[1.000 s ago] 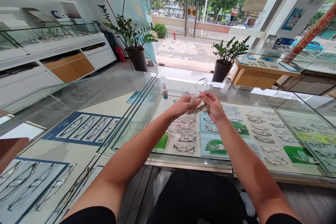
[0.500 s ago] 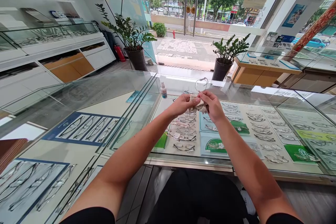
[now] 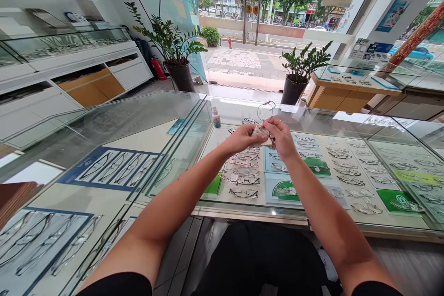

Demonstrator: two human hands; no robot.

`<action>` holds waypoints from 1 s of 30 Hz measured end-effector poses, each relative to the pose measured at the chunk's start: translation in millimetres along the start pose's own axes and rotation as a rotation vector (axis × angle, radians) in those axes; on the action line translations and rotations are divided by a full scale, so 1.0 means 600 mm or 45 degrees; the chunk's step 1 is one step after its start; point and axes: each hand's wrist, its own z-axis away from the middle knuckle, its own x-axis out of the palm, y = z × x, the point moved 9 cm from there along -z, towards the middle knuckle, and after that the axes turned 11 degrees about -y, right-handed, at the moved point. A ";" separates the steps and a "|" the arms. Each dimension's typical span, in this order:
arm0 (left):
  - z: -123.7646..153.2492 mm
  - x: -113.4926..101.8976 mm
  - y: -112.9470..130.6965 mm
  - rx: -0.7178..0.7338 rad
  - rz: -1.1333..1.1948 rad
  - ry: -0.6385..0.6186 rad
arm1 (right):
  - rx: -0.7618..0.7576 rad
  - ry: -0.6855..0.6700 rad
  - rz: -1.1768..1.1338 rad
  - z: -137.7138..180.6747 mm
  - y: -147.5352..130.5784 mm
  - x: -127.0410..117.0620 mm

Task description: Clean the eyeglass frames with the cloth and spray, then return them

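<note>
Above the glass counter my two hands meet around a pale cleaning cloth (image 3: 261, 135). My left hand (image 3: 244, 138) is closed, pinching the cloth with the thumb on top. In the closed fingers of my right hand (image 3: 281, 138) is a pair of thin-rimmed eyeglasses (image 3: 258, 112). One round rim sticks up beyond the fingers; the cloth and fingers hide the rest. A small white spray bottle (image 3: 216, 118) stands upright on the glass, left of and beyond my hands.
Beneath the glass countertop (image 3: 239, 101) lie rows of eyeglasses (image 3: 243, 192) and green cards (image 3: 317, 167). A blue display board (image 3: 114, 169) holds more frames at left. Two potted plants (image 3: 180, 76) flank the entrance. A wooden display cabinet (image 3: 342, 95) stands at right.
The cloth has shifted slightly and now lies flatter under my left thumb, with less of it hanging below my fingers. Both hands stay in nearly the same place, and the bottle stands still.
</note>
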 end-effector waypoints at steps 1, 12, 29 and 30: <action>0.000 -0.004 0.000 0.005 -0.011 0.026 | 0.007 0.007 -0.022 0.000 0.002 -0.001; 0.001 -0.003 0.003 0.041 -0.007 0.013 | -0.007 0.028 -0.100 -0.003 0.004 -0.008; 0.003 0.004 0.006 -0.040 -0.011 0.015 | -0.002 0.032 -0.069 -0.003 0.008 -0.005; 0.003 0.005 0.007 -0.042 -0.018 0.014 | 0.000 0.036 -0.060 -0.002 0.006 -0.003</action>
